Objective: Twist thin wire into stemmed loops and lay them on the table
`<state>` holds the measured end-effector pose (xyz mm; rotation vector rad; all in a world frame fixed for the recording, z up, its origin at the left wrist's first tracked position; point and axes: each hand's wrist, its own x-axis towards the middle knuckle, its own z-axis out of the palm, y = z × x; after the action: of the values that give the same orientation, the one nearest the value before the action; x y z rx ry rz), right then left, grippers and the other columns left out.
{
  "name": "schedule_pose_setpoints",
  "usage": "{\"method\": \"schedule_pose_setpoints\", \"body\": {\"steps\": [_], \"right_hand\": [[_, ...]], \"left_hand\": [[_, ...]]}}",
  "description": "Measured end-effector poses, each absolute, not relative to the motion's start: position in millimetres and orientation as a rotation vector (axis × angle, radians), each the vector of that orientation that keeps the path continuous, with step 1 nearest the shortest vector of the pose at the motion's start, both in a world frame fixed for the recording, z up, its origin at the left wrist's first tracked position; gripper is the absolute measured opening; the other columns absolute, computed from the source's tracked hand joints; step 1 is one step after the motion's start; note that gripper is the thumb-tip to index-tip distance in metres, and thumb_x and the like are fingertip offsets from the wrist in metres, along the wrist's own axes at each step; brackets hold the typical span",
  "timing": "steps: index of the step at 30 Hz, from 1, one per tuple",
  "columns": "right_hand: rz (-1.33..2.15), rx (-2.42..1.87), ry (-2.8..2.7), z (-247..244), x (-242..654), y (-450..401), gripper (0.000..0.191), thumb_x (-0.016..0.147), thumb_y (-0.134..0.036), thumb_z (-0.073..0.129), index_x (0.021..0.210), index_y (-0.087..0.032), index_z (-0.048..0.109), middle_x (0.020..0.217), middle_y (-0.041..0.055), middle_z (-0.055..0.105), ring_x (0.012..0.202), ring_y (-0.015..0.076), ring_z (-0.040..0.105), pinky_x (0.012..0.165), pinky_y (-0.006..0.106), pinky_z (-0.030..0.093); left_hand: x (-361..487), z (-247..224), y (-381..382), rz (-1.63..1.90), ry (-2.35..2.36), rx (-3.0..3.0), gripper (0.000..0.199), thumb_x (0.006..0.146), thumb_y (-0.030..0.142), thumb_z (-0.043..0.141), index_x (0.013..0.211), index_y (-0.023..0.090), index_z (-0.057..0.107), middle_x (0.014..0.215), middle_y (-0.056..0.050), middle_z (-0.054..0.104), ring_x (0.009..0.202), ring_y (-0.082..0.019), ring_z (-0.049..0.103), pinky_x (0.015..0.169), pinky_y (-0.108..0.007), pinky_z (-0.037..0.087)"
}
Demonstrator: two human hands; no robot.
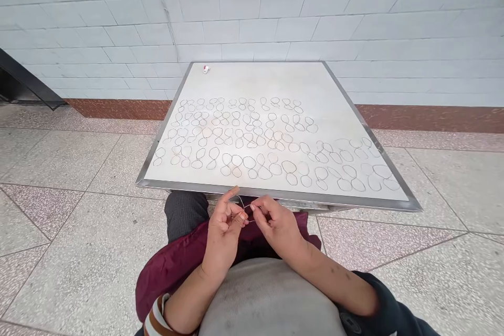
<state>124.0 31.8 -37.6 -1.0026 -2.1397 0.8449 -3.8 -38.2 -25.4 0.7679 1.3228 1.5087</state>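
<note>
Just in front of the table's near edge, my two hands hold a thin wire loop (243,199) between them. My left hand (225,223) pinches it with thumb and fingers, the index finger stretched up along the curve. My right hand (275,220) grips the other side between thumb and index finger. The wire looks bent into rounded loops, partly hidden by the fingers. On the white tabletop (268,81) lie several rows of similar thin figure-eight wire loops (289,173), some dark and some pale.
A small white and red object (206,69) sits at the table's far left corner. A metal rim (275,197) edges the table. Behind it stands a white block wall (255,10). Maroon cloth (173,262) lies over my lap, above a speckled tile floor (79,252).
</note>
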Motion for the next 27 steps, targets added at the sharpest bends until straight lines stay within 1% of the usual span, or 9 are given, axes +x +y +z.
{"method": "schedule_pose_setpoints", "body": {"steps": [4,6,8,10,12,17,20,23,27], "right_hand": [[0.876,-0.984,-2.095,-38,124,32,0.012,0.092,-0.022,0.048,0.085,-0.021,0.057,0.072,-0.0007,0.062,0.06,0.0133,0.055,0.057,0.024,0.041],[0.962,-0.997,-2.011,-36,124,32,0.011,0.093,-0.026,0.049,0.086,-0.022,0.056,0.067,-0.002,0.058,0.056,0.0128,0.051,0.055,0.025,0.04],[1.078,-0.968,-1.948,-35,124,31,0.012,0.094,-0.029,0.049,0.088,-0.023,0.056,0.069,-0.0016,0.057,0.057,0.0129,0.049,0.055,0.025,0.041],[1.161,-0.904,-1.938,-35,125,30,0.012,0.095,-0.029,0.048,0.09,-0.023,0.057,0.079,0.001,0.06,0.064,0.0141,0.053,0.06,0.026,0.044],[1.199,-0.882,-1.956,-36,126,30,0.011,0.095,-0.027,0.048,0.093,-0.023,0.058,0.084,0.0024,0.062,0.071,0.0155,0.056,0.065,0.027,0.046],[1.185,-0.9,-1.989,-38,128,31,0.01,0.093,-0.022,0.049,0.094,-0.023,0.059,0.083,0.0019,0.065,0.072,0.0157,0.059,0.067,0.028,0.046],[1.138,-0.883,-2.014,-35,127,31,0.011,0.093,-0.02,0.049,0.092,-0.023,0.06,0.085,0.002,0.066,0.073,0.0152,0.059,0.069,0.028,0.046],[1.099,-0.862,-2.052,-32,126,30,0.013,0.093,-0.019,0.048,0.088,-0.022,0.06,0.082,0.0018,0.065,0.071,0.0146,0.058,0.067,0.027,0.045],[1.1,-0.836,-2.072,-29,124,29,0.014,0.093,-0.019,0.048,0.087,-0.022,0.06,0.082,0.0022,0.065,0.072,0.015,0.059,0.068,0.027,0.046]], "left_hand": [[-5,-21,-39,1.507,1.301,0.752,0.052,0.087,0.032,0.062,0.136,0.026,0.046,0.076,0.003,0.057,0.073,-0.013,0.055,0.076,-0.028,0.048],[-6,-17,-39,1.502,1.317,0.711,0.056,0.086,0.033,0.063,0.138,0.025,0.043,0.079,0.002,0.058,0.071,-0.013,0.057,0.07,-0.027,0.049],[-8,-14,-40,1.499,1.337,0.663,0.055,0.085,0.034,0.064,0.136,0.025,0.045,0.082,0.002,0.058,0.069,-0.012,0.058,0.067,-0.026,0.049],[-10,-13,-40,1.484,1.335,0.662,0.05,0.085,0.033,0.064,0.132,0.024,0.05,0.082,0.002,0.059,0.067,-0.011,0.058,0.068,-0.027,0.05],[-12,-14,-40,1.455,1.317,0.701,0.046,0.087,0.034,0.062,0.131,0.023,0.053,0.082,0.001,0.059,0.068,-0.011,0.058,0.071,-0.027,0.051],[-14,-15,-42,1.409,1.281,0.752,0.044,0.093,0.037,0.051,0.134,0.022,0.051,0.086,-0.001,0.06,0.072,-0.012,0.059,0.075,-0.029,0.05],[-14,-15,-42,1.395,1.286,0.742,0.044,0.091,0.037,0.054,0.133,0.024,0.054,0.085,0.0,0.059,0.072,-0.011,0.057,0.076,-0.028,0.049],[-14,-14,-41,1.396,1.297,0.718,0.043,0.089,0.036,0.059,0.13,0.024,0.058,0.081,0.002,0.057,0.068,-0.009,0.053,0.076,-0.026,0.047],[-14,-13,-40,1.416,1.304,0.684,0.047,0.088,0.035,0.059,0.134,0.025,0.055,0.076,0.003,0.056,0.064,-0.009,0.049,0.072,-0.025,0.045]]}}
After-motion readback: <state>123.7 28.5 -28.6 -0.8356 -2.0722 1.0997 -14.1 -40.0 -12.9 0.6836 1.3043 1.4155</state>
